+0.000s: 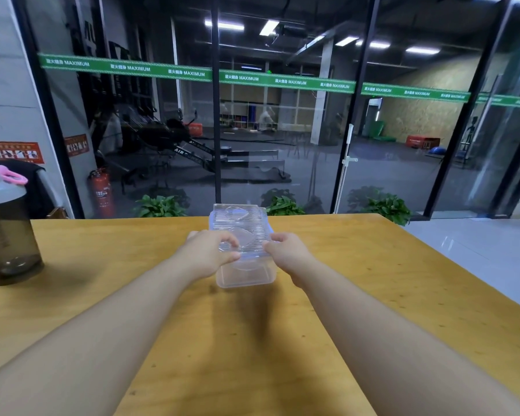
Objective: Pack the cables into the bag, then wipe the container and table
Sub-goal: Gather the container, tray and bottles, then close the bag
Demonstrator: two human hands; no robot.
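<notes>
A clear plastic container (244, 274) stands on the yellow wooden table (357, 280), between the two hands. The left hand (208, 253) grips the near left edge of the ribbed transparent lid (240, 228), fingers curled over it. The right hand (288, 253) pinches the near right edge of the lid. The lid sits tilted atop the container. Far to the left of the left hand stands a dark shaker bottle (8, 232) with a grey cap.

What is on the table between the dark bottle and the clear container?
In the head view, only bare wooden table shows between the dark bottle and the clear container; the left hand grips the container.
</notes>
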